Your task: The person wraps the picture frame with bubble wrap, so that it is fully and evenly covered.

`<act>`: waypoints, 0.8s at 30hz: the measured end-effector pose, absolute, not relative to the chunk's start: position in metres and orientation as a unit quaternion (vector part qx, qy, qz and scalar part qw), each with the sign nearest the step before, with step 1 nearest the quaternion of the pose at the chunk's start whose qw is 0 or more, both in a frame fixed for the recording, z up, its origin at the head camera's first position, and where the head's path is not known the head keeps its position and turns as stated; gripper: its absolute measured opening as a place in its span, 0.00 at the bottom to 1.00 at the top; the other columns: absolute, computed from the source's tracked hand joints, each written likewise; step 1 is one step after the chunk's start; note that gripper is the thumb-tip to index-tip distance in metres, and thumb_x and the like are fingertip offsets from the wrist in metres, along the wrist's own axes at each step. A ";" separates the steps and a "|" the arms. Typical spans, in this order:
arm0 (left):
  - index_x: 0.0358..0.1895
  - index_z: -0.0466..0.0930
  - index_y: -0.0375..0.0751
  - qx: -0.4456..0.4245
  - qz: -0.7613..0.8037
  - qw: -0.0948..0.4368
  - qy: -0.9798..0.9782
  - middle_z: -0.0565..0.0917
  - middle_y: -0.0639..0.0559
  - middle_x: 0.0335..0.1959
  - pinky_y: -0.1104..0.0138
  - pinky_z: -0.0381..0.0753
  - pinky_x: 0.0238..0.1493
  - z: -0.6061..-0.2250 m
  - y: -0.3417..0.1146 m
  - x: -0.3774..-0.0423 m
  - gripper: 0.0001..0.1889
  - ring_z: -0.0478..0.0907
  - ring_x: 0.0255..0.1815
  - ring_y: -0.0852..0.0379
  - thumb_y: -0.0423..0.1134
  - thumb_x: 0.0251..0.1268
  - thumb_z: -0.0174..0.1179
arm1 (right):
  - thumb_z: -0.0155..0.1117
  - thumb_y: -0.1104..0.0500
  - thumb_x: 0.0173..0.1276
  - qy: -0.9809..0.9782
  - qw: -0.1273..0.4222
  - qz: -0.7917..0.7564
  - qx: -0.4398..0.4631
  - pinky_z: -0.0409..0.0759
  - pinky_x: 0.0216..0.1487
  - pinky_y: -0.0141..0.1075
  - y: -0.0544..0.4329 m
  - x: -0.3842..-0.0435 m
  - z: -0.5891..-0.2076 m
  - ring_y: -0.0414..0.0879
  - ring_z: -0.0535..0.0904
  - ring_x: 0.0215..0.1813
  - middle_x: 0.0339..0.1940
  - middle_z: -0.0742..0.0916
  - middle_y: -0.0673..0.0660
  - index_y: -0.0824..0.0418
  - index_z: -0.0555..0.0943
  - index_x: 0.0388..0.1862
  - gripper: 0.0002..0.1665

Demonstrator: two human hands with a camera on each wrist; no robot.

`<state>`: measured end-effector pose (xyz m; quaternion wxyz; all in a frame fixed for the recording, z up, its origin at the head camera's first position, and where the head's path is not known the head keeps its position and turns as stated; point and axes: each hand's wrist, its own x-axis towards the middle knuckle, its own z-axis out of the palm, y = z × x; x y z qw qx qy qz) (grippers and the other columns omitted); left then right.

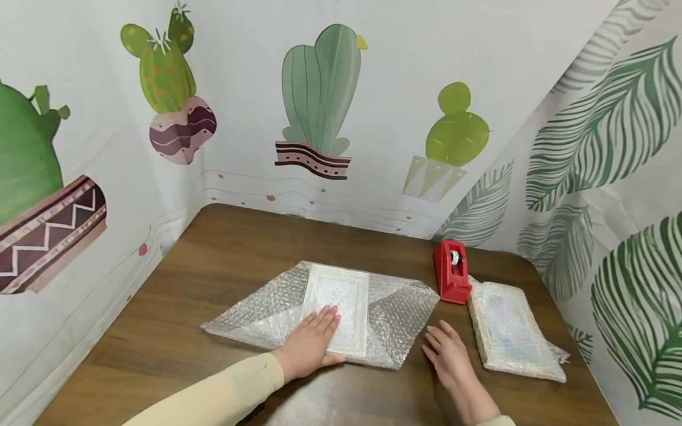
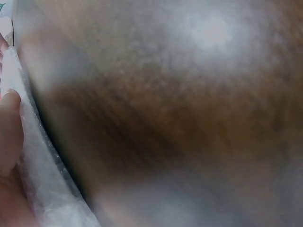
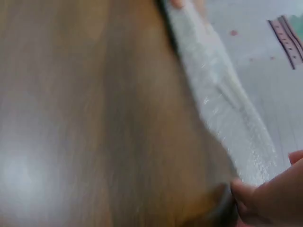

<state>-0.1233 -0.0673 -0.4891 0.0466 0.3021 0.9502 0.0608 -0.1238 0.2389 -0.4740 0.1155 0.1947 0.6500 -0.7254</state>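
A white picture frame (image 1: 348, 305) lies on a spread sheet of bubble wrap (image 1: 402, 307), whose sides are folded to points at left and right. My left hand (image 1: 311, 342) rests on the frame's lower left part with straight fingers, its thumb along the near edge. In the left wrist view the thumb (image 2: 10, 127) lies against the wrap. Just right of the sheet's right corner, my right hand (image 1: 450, 361) hovers with loosely bent fingers and holds nothing. The right wrist view shows its fingertips right by the end of the wrap (image 3: 220, 90).
A red tape dispenser (image 1: 453, 272) with a roll of tape stands behind the right hand. To the right lies a flat package wrapped in bubble wrap (image 1: 514, 331). The brown wooden table (image 1: 234, 242) meets a printed cloth backdrop (image 1: 383, 148) at the back and sides.
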 end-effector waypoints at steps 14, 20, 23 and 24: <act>0.77 0.64 0.35 0.298 0.079 0.050 0.950 0.62 0.40 0.81 0.52 0.64 0.82 -0.490 -0.062 -0.127 0.44 0.61 0.83 0.44 0.68 0.72 0.50 | 0.46 0.42 0.83 0.673 0.178 -0.699 0.161 0.73 0.38 0.26 0.234 -0.165 -0.482 0.32 0.75 0.37 0.37 0.87 0.37 0.66 0.58 0.78 0.38; 0.77 0.64 0.35 0.296 0.081 0.051 0.950 0.63 0.39 0.81 0.52 0.64 0.81 -0.489 -0.063 -0.125 0.44 0.61 0.83 0.44 0.67 0.72 0.51 | 0.50 0.44 0.82 0.649 0.146 -0.724 0.181 0.80 0.51 0.25 0.227 -0.188 -0.482 0.29 0.81 0.43 0.48 0.88 0.43 0.70 0.50 0.82 0.44; 0.77 0.64 0.35 0.291 0.077 0.051 0.952 0.63 0.39 0.81 0.52 0.64 0.82 -0.490 -0.065 -0.124 0.44 0.61 0.83 0.44 0.68 0.72 0.51 | 0.54 0.48 0.81 0.623 0.124 -0.744 0.209 0.83 0.49 0.24 0.219 -0.196 -0.480 0.29 0.84 0.40 0.48 0.88 0.45 0.65 0.60 0.78 0.36; 0.77 0.64 0.35 0.290 0.077 0.052 0.953 0.63 0.39 0.81 0.52 0.64 0.82 -0.491 -0.065 -0.123 0.44 0.61 0.83 0.44 0.68 0.72 0.51 | 0.55 0.48 0.80 0.618 0.119 -0.745 0.219 0.84 0.49 0.24 0.216 -0.198 -0.479 0.29 0.84 0.39 0.51 0.88 0.48 0.65 0.62 0.77 0.35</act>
